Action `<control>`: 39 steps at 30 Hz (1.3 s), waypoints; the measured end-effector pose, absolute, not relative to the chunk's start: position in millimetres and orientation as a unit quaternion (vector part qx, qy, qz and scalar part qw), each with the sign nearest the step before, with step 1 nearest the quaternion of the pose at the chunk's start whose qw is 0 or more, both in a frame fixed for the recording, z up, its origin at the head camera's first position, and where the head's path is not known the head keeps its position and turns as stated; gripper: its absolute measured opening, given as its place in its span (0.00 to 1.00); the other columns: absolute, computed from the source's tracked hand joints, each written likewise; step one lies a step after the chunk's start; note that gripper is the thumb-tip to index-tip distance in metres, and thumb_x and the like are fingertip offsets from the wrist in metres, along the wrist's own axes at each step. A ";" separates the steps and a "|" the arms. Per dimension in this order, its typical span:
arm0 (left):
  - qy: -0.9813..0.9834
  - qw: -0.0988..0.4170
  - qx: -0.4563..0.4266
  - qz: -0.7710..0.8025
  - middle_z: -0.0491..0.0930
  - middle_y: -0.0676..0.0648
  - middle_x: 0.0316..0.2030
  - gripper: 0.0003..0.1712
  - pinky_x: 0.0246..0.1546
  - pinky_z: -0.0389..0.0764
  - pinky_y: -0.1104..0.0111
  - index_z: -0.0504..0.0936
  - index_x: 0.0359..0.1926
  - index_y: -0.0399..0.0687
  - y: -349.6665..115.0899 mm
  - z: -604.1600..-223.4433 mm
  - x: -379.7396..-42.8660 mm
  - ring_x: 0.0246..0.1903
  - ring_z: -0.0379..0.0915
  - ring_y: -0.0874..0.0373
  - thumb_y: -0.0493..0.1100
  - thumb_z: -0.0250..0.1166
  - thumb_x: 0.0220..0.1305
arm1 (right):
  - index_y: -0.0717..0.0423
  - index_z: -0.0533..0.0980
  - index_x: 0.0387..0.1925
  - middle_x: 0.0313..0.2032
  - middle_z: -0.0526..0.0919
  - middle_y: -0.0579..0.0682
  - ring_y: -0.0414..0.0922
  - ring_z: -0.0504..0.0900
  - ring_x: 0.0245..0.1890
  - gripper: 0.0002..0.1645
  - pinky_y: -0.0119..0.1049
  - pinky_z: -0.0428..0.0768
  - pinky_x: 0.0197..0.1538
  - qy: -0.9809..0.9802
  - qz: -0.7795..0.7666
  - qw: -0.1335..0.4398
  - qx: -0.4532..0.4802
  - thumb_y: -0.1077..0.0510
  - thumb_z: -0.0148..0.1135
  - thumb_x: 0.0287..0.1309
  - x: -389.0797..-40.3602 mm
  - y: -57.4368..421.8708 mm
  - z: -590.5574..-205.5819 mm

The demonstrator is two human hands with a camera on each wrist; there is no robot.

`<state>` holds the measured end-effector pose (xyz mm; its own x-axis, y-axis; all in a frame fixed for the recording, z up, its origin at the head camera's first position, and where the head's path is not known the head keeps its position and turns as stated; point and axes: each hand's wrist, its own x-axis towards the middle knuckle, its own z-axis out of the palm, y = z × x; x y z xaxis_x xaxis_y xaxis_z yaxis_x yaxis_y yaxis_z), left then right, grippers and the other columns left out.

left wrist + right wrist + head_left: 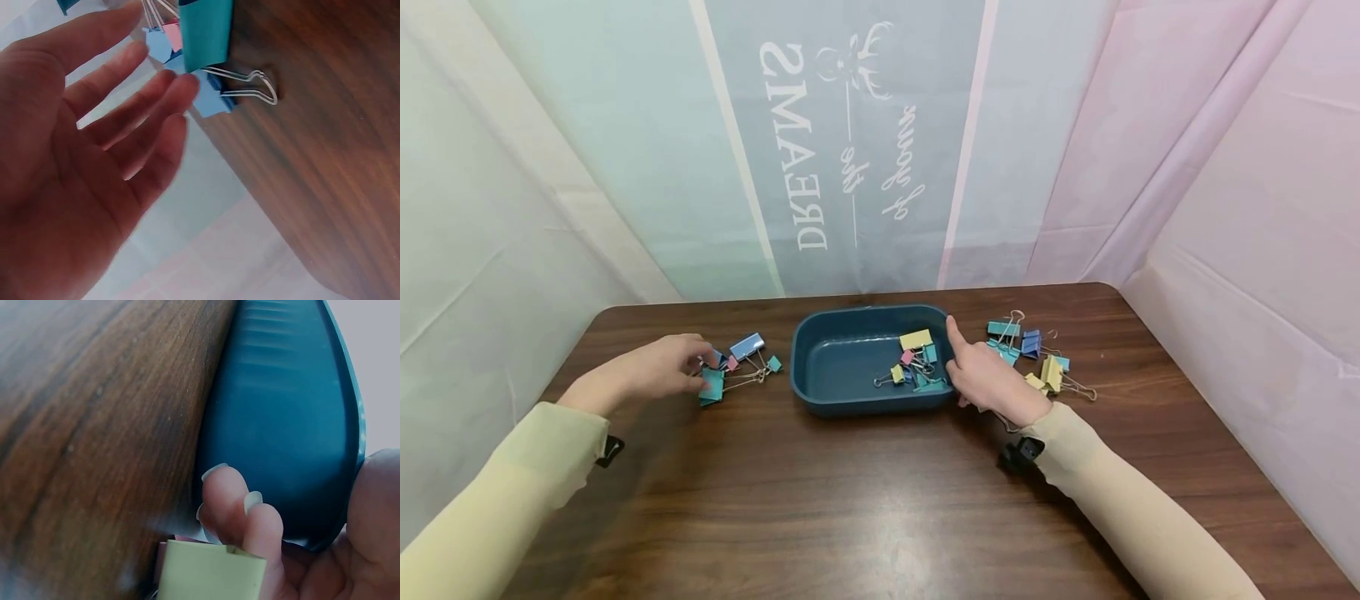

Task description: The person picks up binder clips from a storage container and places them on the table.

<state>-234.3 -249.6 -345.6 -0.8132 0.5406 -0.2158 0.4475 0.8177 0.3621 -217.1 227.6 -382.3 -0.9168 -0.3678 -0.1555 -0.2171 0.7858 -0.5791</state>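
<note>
My left hand [664, 367] reaches over a small pile of binder clips on the left, its fingers loosely bent and spread. In the left wrist view, a teal binder clip [206, 34] stands just beyond the fingertips, with a blue binder clip [212, 97] beneath it. A larger blue binder clip [747, 347] and a small pink one lie beside them. With my right hand [988, 379], I hold the right end of a dark blue tray [850, 407]: thumb at its rim, bent fingers against the outer wall. Several mixed binder clips, including a yellow one [916, 339], lie in the tray's right half.
Right of the tray is another loose pile, with a teal clip [1003, 328], a blue clip [1032, 343] and a yellow clip [1052, 375], partly behind my right hand. The brown wooden table [850, 508] meets a hanging cloth [865, 275] at its back edge.
</note>
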 end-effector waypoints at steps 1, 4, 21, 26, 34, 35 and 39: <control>0.941 0.147 0.264 0.151 0.76 0.47 0.42 0.11 0.39 0.77 0.57 0.82 0.45 0.44 -248.3 -343.8 -235.0 0.40 0.75 0.52 0.40 0.69 0.63 | 0.57 0.30 0.78 0.16 0.79 0.47 0.45 0.81 0.14 0.44 0.40 0.77 0.22 0.936 -0.287 0.131 -0.156 0.58 0.42 0.74 -217.2 227.3 -381.9; 0.942 0.119 0.274 0.153 0.79 0.49 0.42 0.07 0.40 0.78 0.58 0.82 0.43 0.46 -241.4 -337.9 -237.8 0.41 0.77 0.55 0.40 0.67 0.65 | 0.57 0.29 0.78 0.16 0.79 0.48 0.46 0.81 0.14 0.44 0.40 0.77 0.21 0.936 -0.286 0.133 -0.155 0.58 0.42 0.74 -216.9 227.1 -381.4; 0.907 0.114 0.381 0.139 0.78 0.52 0.43 0.10 0.45 0.77 0.60 0.83 0.47 0.49 -127.9 -307.4 -252.6 0.42 0.76 0.56 0.47 0.65 0.69 | 0.57 0.29 0.78 0.16 0.79 0.49 0.46 0.81 0.15 0.44 0.41 0.77 0.22 0.937 -0.284 0.137 -0.152 0.59 0.42 0.74 -216.0 226.0 -379.4; 0.895 0.129 0.415 0.105 0.78 0.54 0.41 0.09 0.44 0.76 0.63 0.82 0.45 0.52 -87.8 -306.3 -259.9 0.41 0.73 0.56 0.49 0.64 0.69 | 0.56 0.29 0.78 0.17 0.79 0.49 0.45 0.81 0.15 0.45 0.39 0.78 0.24 0.937 -0.285 0.141 -0.144 0.59 0.43 0.75 -214.6 226.3 -382.3; 0.879 0.168 0.440 0.075 0.77 0.56 0.38 0.13 0.42 0.75 0.68 0.83 0.50 0.52 -37.0 -311.6 -272.0 0.39 0.72 0.60 0.50 0.63 0.70 | 0.57 0.30 0.78 0.16 0.79 0.48 0.44 0.82 0.15 0.43 0.37 0.79 0.27 0.938 -0.283 0.130 -0.153 0.60 0.42 0.74 -213.3 226.4 -383.9; 0.876 0.168 0.445 0.077 0.78 0.56 0.37 0.12 0.41 0.75 0.69 0.83 0.49 0.52 -32.6 -312.4 -273.2 0.38 0.72 0.61 0.50 0.63 0.70 | 0.57 0.30 0.78 0.16 0.79 0.47 0.44 0.81 0.15 0.43 0.37 0.79 0.27 0.938 -0.281 0.129 -0.156 0.60 0.41 0.74 -213.5 226.1 -383.2; 0.867 0.176 0.459 0.078 0.78 0.56 0.36 0.09 0.39 0.75 0.70 0.82 0.47 0.54 -15.4 -317.9 -277.2 0.36 0.72 0.61 0.49 0.63 0.70 | 0.57 0.30 0.78 0.16 0.80 0.47 0.44 0.81 0.15 0.43 0.39 0.78 0.24 0.937 -0.283 0.130 -0.156 0.59 0.41 0.75 -214.4 226.6 -382.4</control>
<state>-277.2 -15.4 -317.9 -0.5169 0.8235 -0.2338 0.7688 0.5667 0.2963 -214.4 226.6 -382.4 -0.9176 -0.3661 -0.1547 -0.2195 0.7912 -0.5708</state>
